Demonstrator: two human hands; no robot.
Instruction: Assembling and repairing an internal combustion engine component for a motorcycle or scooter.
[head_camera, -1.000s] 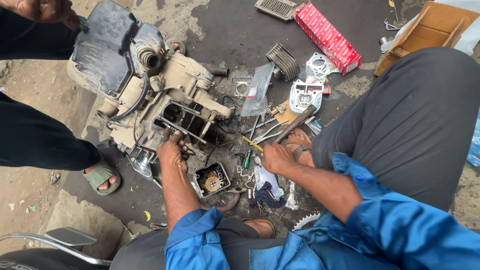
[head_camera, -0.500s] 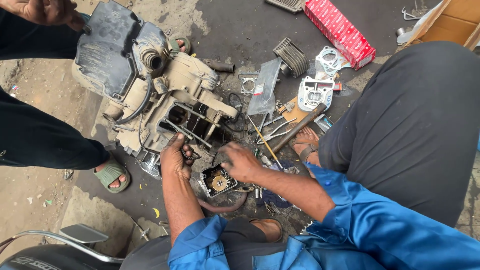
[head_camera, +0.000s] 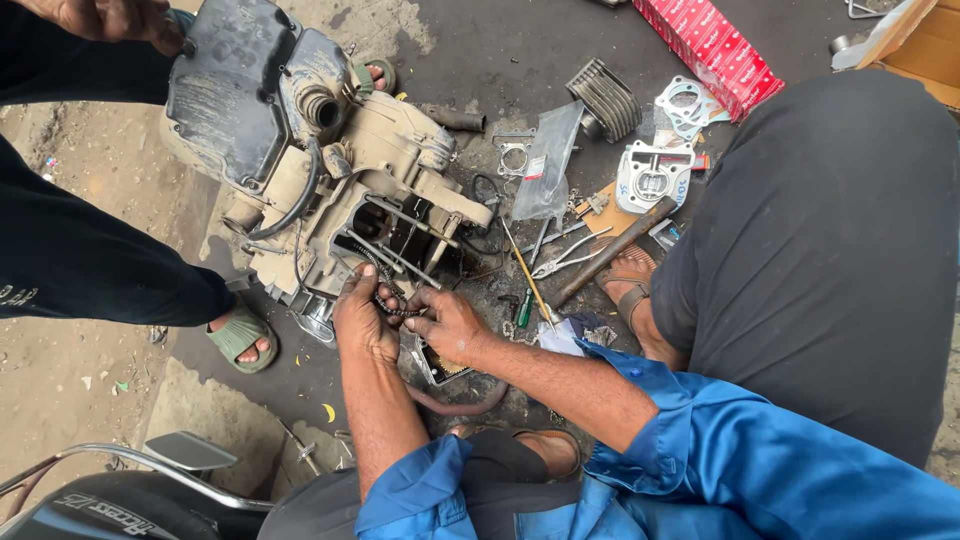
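Observation:
A dirty beige motorcycle engine block (head_camera: 330, 160) lies on the dark ground, its open cavity with long studs (head_camera: 395, 230) facing me. My left hand (head_camera: 362, 318) and my right hand (head_camera: 447, 322) meet just below that opening, both pinching a dark chain (head_camera: 392, 304) that hangs out of the block. Both blue sleeves are pushed up my forearms. Another person's hand (head_camera: 110, 18) rests on the engine's top left corner.
The other person's dark trouser leg (head_camera: 90, 260) and green sandal (head_camera: 240, 338) stand left. Screwdriver (head_camera: 527, 280), pliers (head_camera: 570, 255), finned cylinder (head_camera: 605, 100), gaskets (head_camera: 685, 105), cylinder head (head_camera: 650, 180), red box (head_camera: 710, 50) lie right. A scooter's part (head_camera: 130, 490) is bottom left.
My right hand left the tools on the right and came left to join my left hand on the chain below the engine opening. The view shifted slightly.

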